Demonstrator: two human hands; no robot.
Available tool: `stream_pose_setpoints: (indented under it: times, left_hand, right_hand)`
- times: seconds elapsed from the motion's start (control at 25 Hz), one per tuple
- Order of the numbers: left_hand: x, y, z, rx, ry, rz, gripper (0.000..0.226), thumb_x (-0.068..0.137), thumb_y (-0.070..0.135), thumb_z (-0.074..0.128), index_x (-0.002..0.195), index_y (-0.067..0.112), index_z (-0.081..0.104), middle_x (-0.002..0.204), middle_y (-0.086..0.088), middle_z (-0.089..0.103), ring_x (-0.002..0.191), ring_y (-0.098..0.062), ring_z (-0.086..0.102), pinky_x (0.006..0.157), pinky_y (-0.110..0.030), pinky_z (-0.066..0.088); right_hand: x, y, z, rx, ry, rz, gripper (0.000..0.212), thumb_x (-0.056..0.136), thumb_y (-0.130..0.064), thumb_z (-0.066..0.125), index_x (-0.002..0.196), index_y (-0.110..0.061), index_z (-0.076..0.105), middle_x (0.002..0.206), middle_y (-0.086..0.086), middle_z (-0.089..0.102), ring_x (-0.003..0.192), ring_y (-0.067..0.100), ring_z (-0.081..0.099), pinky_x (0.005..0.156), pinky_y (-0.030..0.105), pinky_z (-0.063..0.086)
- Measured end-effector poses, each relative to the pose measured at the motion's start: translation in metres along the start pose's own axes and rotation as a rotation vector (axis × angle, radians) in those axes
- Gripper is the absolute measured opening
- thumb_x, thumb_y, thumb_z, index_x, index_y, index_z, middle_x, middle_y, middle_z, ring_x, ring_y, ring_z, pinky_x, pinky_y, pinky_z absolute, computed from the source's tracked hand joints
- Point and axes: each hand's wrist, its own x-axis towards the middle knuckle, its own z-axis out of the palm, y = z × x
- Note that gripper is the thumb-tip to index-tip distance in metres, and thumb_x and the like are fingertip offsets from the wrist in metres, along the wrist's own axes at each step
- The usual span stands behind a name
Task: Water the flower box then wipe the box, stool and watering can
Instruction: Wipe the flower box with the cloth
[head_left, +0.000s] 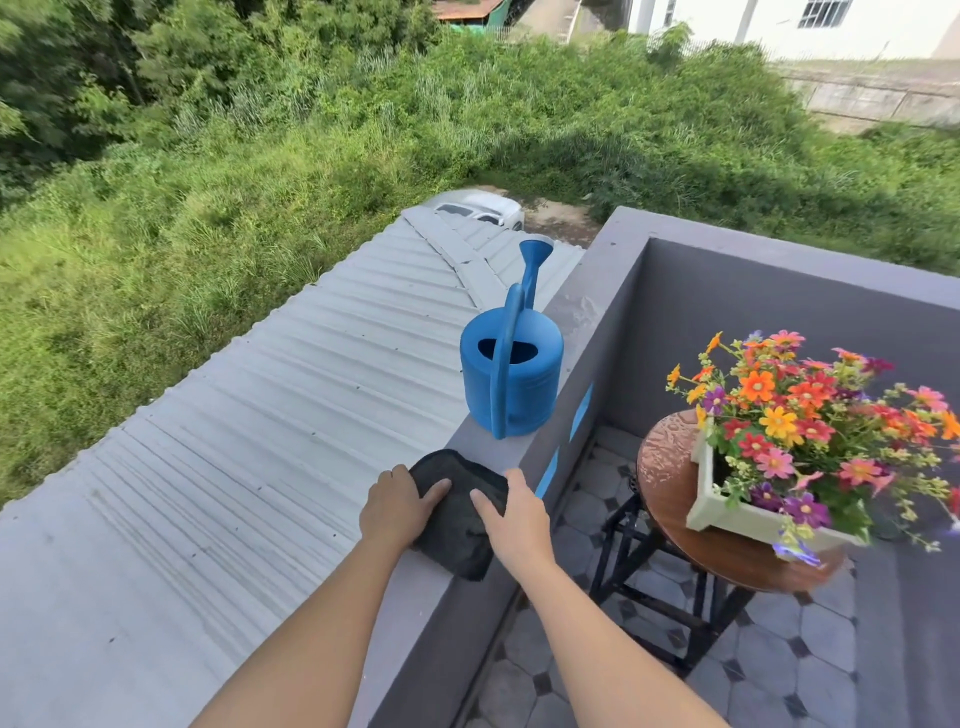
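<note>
Both palms are down flat on the dark cloth (457, 512), my left hand (395, 506) pressing its near-left edge and my right hand (514, 519) spread over its right side, fingers loose and apart, nothing pinched or lifted yet. Cloth is lying on top of the grey parapet wall (563, 322), and I'll take that wall as my marker for everything else.

Further along the wall top, just beyond the cloth, stands the blue watering can (511, 371), upright, spout pointing away from me, nobody touching it. There's a wet-looking sheen on the wall top past the can, though I can't say for sure it's water. Down inside the wall, to its right, is the round wooden stool (670, 499) on the tiled balcony floor, and on the stool sits the pale green flower box (727, 512), packed with orange, pink and purple blooms.

So where am I? Can is parked and my hands are on the cloth, which reads to me like watering is behind me, but I can't see the soil, so that's a guess. Whether any wiping has happened I can't tell; box, stool and can all look much the same from up here. My call: I'm either gathering the cloth to start wiping or smoothing it down at the finish.
</note>
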Motion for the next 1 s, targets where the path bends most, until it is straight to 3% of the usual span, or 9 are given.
stream_pose_setpoints:
  times: [0.16,0.28,0.4,0.48,0.56,0.64,0.72,0.88,1.0]
  left_hand:
    - [-0.01,0.011,-0.014,-0.125,-0.019,0.003,0.045,0.082,0.057,0.056,0.086,0.013,0.05,0.089,-0.005,0.062,0.088,-0.027,0.061,0.071,-0.037,0.051]
    - [-0.023,0.035,-0.03,-0.39,0.006,0.146,0.032,0.084,0.047,0.061,0.09,0.015,0.058,0.084,0.003,0.061,0.087,-0.021,0.06,0.07,-0.032,0.049]
    - [-0.039,0.068,-0.034,-0.669,-0.164,0.28,0.025,0.09,0.039,0.057,0.11,0.025,0.053,0.098,0.01,0.059,0.094,-0.012,0.058,0.072,-0.02,0.046]
    - [-0.044,0.089,-0.023,-0.799,-0.314,0.322,0.02,0.091,0.035,0.057,0.109,0.027,0.052,0.104,0.008,0.062,0.096,-0.011,0.061,0.078,-0.024,0.052]
    - [-0.048,0.109,-0.003,-0.785,-0.317,0.344,0.016,0.09,0.031,0.061,0.102,0.023,0.055,0.102,0.004,0.064,0.097,-0.017,0.063,0.081,-0.03,0.053]
    - [-0.053,0.13,0.018,-0.724,-0.262,0.351,0.021,0.088,0.027,0.063,0.1,0.013,0.053,0.094,0.001,0.062,0.094,-0.022,0.06,0.071,-0.024,0.048]
    - [-0.06,0.151,0.042,-0.711,-0.284,0.283,0.028,0.086,0.023,0.066,0.104,0.009,0.049,0.102,-0.007,0.061,0.097,-0.026,0.058,0.069,-0.026,0.045]
    - [-0.065,0.183,0.09,-0.661,-0.291,0.192,0.063,0.085,0.01,0.062,0.136,0.02,0.027,0.14,-0.01,0.043,0.114,-0.031,0.053,0.098,-0.045,0.046]
    - [-0.064,0.197,0.12,-0.583,-0.25,0.276,0.068,0.092,0.006,0.051,0.145,0.036,0.021,0.137,0.003,0.041,0.091,-0.018,0.058,0.081,-0.032,0.049]
  right_hand:
    - [-0.007,-0.008,-0.01,0.087,0.064,-0.14,0.017,0.092,-0.035,0.053,0.103,-0.024,0.046,0.102,0.0,0.059,0.095,0.018,0.055,0.085,0.036,0.049]
    - [-0.013,-0.008,-0.032,0.234,0.189,-0.136,0.016,0.091,-0.034,0.054,0.1,-0.027,0.044,0.099,0.0,0.061,0.094,0.017,0.057,0.082,0.034,0.05]
    - [-0.023,-0.002,-0.064,0.362,0.289,-0.052,0.033,0.092,-0.034,0.054,0.12,-0.023,0.04,0.105,-0.004,0.056,0.099,0.014,0.055,0.082,0.023,0.04]
    - [-0.031,0.013,-0.081,0.391,0.308,0.018,0.048,0.093,-0.036,0.051,0.135,-0.019,0.033,0.118,-0.005,0.048,0.108,0.011,0.048,0.089,0.022,0.034]
    - [-0.04,0.042,-0.095,0.371,0.268,0.131,0.056,0.094,-0.039,0.048,0.141,-0.017,0.027,0.13,-0.001,0.046,0.107,0.011,0.048,0.089,0.023,0.034]
    - [-0.049,0.082,-0.108,0.272,0.218,0.271,0.054,0.095,-0.041,0.045,0.14,-0.016,0.031,0.134,0.004,0.046,0.11,0.016,0.05,0.088,0.026,0.035]
    - [-0.059,0.126,-0.131,0.151,0.245,0.357,0.05,0.095,-0.041,0.044,0.137,-0.013,0.038,0.136,0.006,0.047,0.119,0.021,0.049,0.093,0.029,0.037]
    - [-0.058,0.185,-0.192,0.101,0.437,0.384,0.044,0.095,-0.033,0.047,0.133,-0.009,0.042,0.13,0.013,0.053,0.114,0.025,0.053,0.091,0.032,0.041]
    - [-0.041,0.206,-0.225,0.099,0.494,0.326,0.046,0.095,-0.031,0.048,0.135,-0.011,0.037,0.128,0.01,0.055,0.115,0.025,0.053,0.093,0.035,0.043]
